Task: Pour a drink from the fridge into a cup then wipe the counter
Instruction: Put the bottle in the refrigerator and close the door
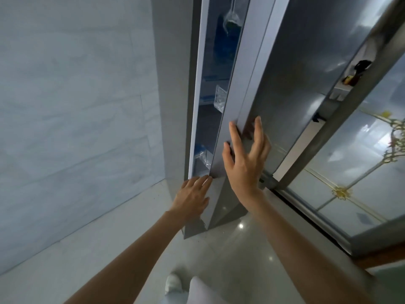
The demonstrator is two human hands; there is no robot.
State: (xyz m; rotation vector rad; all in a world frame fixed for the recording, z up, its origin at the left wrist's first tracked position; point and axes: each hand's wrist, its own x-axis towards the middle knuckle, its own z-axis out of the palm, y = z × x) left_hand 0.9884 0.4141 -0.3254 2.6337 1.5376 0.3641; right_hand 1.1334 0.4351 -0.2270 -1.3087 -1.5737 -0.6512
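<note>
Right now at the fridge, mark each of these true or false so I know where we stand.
1. The fridge door stands ajar. True.
2. The right hand holds a bottle. False: it is empty, fingers spread on the door's edge.
3. The left hand rests low at the door's bottom corner. True.
4. A cup is in view. False: none shows.
5. The fridge stands next to a wall. True.

Both hands, left hand (192, 197) and right hand (245, 159), rest spread on the ajar fridge door (285, 73).
</note>
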